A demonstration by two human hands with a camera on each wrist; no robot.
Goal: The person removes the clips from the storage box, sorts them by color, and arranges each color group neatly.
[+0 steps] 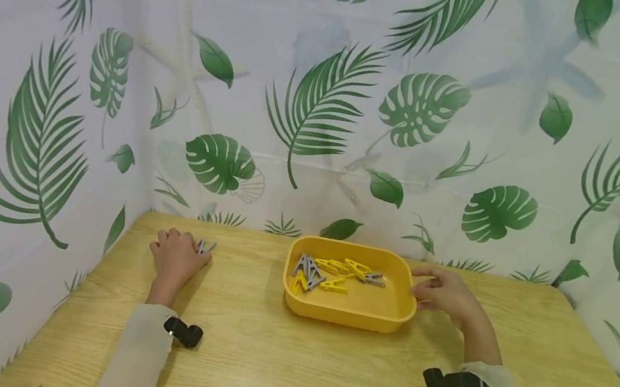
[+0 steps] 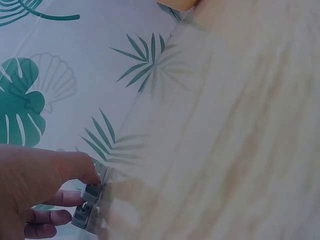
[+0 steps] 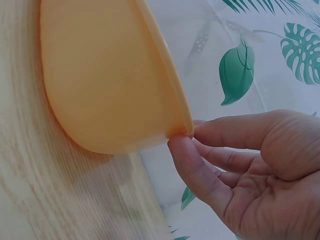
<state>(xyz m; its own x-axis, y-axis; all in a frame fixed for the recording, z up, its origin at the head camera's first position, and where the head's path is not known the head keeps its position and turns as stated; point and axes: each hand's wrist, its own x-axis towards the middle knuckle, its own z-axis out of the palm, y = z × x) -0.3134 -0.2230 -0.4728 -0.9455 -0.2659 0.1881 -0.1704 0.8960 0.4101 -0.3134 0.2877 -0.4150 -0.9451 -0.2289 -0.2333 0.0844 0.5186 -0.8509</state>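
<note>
Grey in bent fingers of left hand (image 1: 177,259), pinching a clip (image 2: 93,192) at left of the table (image 1: 244,353); with right hand (image 1: 446,296), pinching the yellow tray (image 1: 347,317) by its right end; seemingly mid-grasp; needing secure hold next.

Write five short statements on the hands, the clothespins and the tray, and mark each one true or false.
1. The left hand holds a yellow clothespin. False: it holds a gray clothespin.
2. The right hand touches the yellow tray. True.
3. The yellow tray contains yellow clothespins and gray clothespins. True.
4. The yellow tray stands to the left of the left hand. False: it stands to the right of it.
5. The yellow tray rests on the table. True.
</note>
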